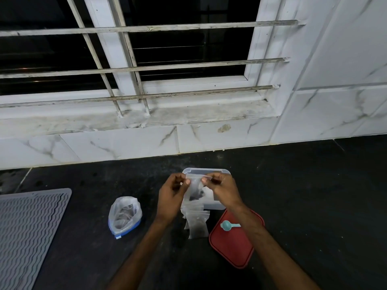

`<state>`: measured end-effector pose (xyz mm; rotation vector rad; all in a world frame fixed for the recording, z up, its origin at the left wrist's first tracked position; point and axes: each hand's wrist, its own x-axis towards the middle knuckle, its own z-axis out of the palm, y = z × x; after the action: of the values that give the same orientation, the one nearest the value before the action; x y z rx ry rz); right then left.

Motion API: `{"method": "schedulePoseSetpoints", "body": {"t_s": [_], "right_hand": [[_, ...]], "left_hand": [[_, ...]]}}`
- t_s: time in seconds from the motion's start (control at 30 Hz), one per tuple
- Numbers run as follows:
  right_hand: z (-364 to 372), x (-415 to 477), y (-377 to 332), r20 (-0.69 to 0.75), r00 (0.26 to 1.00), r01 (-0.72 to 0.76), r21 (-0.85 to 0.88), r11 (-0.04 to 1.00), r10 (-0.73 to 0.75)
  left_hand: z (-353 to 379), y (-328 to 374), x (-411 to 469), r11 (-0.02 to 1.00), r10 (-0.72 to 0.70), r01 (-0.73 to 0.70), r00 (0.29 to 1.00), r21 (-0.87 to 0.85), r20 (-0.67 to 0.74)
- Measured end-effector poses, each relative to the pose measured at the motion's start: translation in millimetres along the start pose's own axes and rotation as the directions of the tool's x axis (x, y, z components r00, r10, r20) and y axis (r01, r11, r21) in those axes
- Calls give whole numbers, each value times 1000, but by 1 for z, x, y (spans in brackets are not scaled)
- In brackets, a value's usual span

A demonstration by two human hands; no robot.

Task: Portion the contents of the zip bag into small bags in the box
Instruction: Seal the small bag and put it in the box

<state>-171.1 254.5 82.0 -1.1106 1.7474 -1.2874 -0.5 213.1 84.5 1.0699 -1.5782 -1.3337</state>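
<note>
I hold a small clear bag (195, 190) with dark contents at its bottom, above the clear plastic box (206, 171). My left hand (172, 194) pinches the bag's top left corner and my right hand (222, 190) pinches its top right edge. Several small bags (196, 222) lie on the dark counter just below my hands. The larger zip bag (125, 215), with a blue zip strip, stands open to the left, brownish contents inside. Most of the box is hidden behind the held bag and my hands.
A red box lid (232, 245) lies at the right with a teal measuring scoop (228, 225) on it. A grey ribbed mat (27, 233) covers the counter's left side. A white marble-tiled wall (125, 143) and barred window stand behind the black counter (314, 195).
</note>
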Motion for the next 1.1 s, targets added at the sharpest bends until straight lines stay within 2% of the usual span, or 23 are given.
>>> {"method": "schedulePoseSetpoints", "body": {"t_s": [0.07,0.13,0.23,0.3,0.4,0.53,0.6,0.67,0.73,0.8,0.83,0.87,0.9,0.93,1.0,1.1], "right_hand": [[0,13,2,-52,998,-22,6,1000,22],[0,25,9,-83,996,-43,-87,995,36],[8,42,26,-55,995,-94,-223,970,83],[17,51,38,-11,982,-185,-235,954,188],[29,56,51,53,941,-313,-229,922,333],[46,67,65,68,918,-343,-351,871,390],[49,65,57,66,924,-285,-539,792,377],[50,61,48,31,954,-185,-721,667,299],[50,58,40,20,985,-79,-827,557,169],[50,62,39,24,996,-25,-863,505,90],[50,65,39,41,991,-35,-832,554,124],[51,67,40,79,976,-75,-756,651,204],[51,69,42,147,939,-139,-662,736,310],[53,68,43,226,892,-187,-605,774,392],[56,68,48,281,863,-153,-647,747,420],[59,70,55,280,871,-113,-684,721,403]], "left_hand": [[-2,-6,6,998,-47,48,998,35,-30],[-6,-16,8,992,-95,101,993,76,-76],[-11,-33,6,970,-148,159,986,184,-70],[-13,-40,4,952,-166,173,985,251,-48],[-11,-46,3,927,-154,156,988,342,-32],[-7,-50,5,844,-78,56,997,533,18],[-5,-53,6,806,-64,24,997,591,47],[-5,-56,7,788,-60,9,996,616,62],[-4,-60,8,787,-58,7,996,617,63],[-4,-64,8,788,-58,11,997,615,56],[-4,-65,8,787,-56,11,997,617,55],[-3,-66,8,786,-54,10,997,618,53],[-3,-67,8,785,-50,6,997,620,54],[-4,-69,8,785,-46,2,997,619,56],[-4,-69,9,789,-50,-2,996,615,68],[-6,-67,11,803,-58,-1,995,595,79]]}}
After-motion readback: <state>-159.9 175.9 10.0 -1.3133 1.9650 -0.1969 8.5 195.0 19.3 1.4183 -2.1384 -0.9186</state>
